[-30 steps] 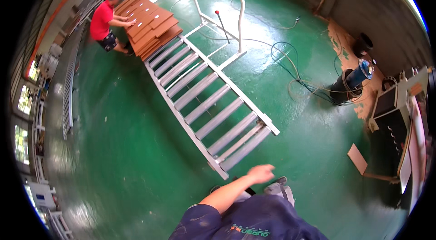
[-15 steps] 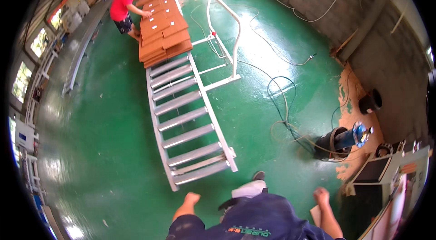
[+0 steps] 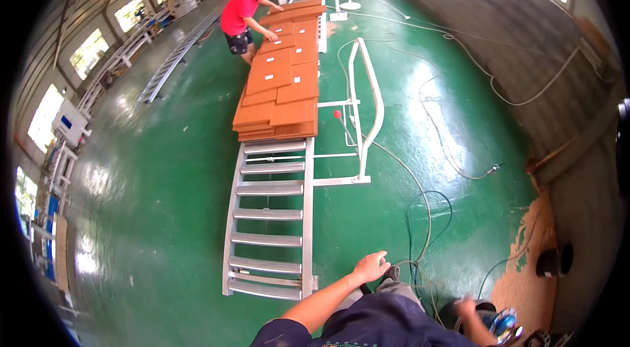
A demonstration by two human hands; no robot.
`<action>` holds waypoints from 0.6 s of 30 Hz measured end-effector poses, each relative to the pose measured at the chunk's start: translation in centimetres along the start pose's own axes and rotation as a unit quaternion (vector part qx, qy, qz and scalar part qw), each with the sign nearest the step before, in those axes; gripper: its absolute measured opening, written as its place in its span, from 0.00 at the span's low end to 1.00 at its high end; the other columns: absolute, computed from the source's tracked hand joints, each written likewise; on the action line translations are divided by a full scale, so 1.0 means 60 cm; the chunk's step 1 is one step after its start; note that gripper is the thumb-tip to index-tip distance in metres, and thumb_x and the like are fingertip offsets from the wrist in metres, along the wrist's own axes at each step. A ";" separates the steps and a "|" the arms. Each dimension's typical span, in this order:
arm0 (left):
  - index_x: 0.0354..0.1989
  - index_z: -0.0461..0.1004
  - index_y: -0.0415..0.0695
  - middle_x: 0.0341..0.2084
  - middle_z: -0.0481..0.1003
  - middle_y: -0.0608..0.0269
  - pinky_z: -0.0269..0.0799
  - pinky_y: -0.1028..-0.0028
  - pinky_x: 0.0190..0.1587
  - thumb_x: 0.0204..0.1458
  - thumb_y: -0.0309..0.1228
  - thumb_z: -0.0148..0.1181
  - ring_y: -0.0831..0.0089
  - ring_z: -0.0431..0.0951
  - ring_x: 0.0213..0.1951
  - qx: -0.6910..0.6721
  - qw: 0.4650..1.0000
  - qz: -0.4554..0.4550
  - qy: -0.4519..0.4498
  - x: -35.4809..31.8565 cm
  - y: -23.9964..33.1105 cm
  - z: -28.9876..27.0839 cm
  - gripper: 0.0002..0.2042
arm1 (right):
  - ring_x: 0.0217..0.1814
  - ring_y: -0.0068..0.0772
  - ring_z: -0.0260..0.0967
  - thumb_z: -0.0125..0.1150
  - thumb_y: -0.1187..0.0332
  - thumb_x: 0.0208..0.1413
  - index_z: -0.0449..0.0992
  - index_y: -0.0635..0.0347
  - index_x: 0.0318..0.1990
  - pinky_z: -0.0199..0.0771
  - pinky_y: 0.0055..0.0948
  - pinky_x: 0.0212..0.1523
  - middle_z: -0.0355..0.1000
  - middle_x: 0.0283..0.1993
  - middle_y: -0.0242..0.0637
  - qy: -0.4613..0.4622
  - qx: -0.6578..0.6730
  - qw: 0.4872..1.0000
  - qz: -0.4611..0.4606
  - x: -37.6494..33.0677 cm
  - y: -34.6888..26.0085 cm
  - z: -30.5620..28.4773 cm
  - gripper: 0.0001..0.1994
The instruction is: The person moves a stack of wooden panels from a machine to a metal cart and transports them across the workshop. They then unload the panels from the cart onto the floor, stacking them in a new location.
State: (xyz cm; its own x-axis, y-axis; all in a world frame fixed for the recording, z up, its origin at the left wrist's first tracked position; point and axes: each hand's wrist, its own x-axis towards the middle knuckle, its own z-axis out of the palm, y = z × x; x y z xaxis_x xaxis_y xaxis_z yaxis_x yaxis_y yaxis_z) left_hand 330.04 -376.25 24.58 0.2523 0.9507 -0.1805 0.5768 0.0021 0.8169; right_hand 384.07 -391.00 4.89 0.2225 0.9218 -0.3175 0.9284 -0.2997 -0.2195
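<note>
My left hand (image 3: 371,267) reaches across in front of my body, its fingers loosely stretched and holding nothing. My right hand (image 3: 466,308) hangs low at my right side, above a dark bucket (image 3: 453,314); motion smears its fingers. Ahead of me and to the left runs a metal roller conveyor (image 3: 268,214), apart from both hands. Overlapping orange-brown flat boards (image 3: 282,94), several with small white labels, cover its far part. At its left side, a person in a red shirt (image 3: 240,12) leans over with hands on the boards.
A white tubular frame (image 3: 375,107) and a red-knobbed lever (image 3: 337,114) stand right of the conveyor. Cables and hoses (image 3: 426,216) loop over the green floor (image 3: 177,229). A shiny blue machine part (image 3: 505,322) and a black cylinder (image 3: 554,261) lie at the right near the wall.
My view has swung right and moved forward, closer to the hoses. My left hand has come across my body. The person's hands have shifted on the boards.
</note>
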 end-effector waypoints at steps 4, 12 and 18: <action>0.58 0.67 0.39 0.46 0.76 0.51 0.71 0.63 0.51 0.51 0.43 0.57 0.56 0.76 0.48 -0.044 0.984 -0.133 0.108 0.033 -0.017 -0.070 0.28 | 0.62 0.58 0.59 0.67 0.63 0.42 0.55 0.57 0.66 0.65 0.45 0.60 0.59 0.63 0.55 0.026 0.055 0.980 -0.187 0.349 -0.493 -0.389 0.41; 0.54 0.68 0.37 0.46 0.74 0.48 0.71 0.62 0.51 0.48 0.36 0.61 0.53 0.75 0.48 -0.099 0.933 -0.098 0.331 0.348 0.021 -0.179 0.25 | 0.58 0.34 0.65 0.52 0.74 0.58 0.55 0.55 0.68 0.65 0.32 0.59 0.60 0.65 0.41 0.237 0.407 0.664 -0.581 0.635 -1.206 -1.058 0.29; 0.56 0.63 0.32 0.50 0.68 0.40 0.65 0.59 0.57 0.47 0.34 0.61 0.46 0.68 0.54 -0.051 0.894 -0.028 0.443 0.602 0.056 -0.338 0.28 | 0.54 0.38 0.68 0.60 0.82 0.47 0.64 0.56 0.62 0.69 0.34 0.54 0.65 0.62 0.38 0.226 0.109 0.645 -0.722 0.697 -1.419 -1.033 0.31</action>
State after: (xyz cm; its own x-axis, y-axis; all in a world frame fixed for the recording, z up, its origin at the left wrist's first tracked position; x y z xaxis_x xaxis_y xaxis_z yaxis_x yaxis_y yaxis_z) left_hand 325.32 -335.62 31.89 -0.5167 0.8203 0.2453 0.4831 0.0429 0.8745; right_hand 332.79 -311.71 67.51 -0.7169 0.2424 0.6537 0.2130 0.9689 -0.1256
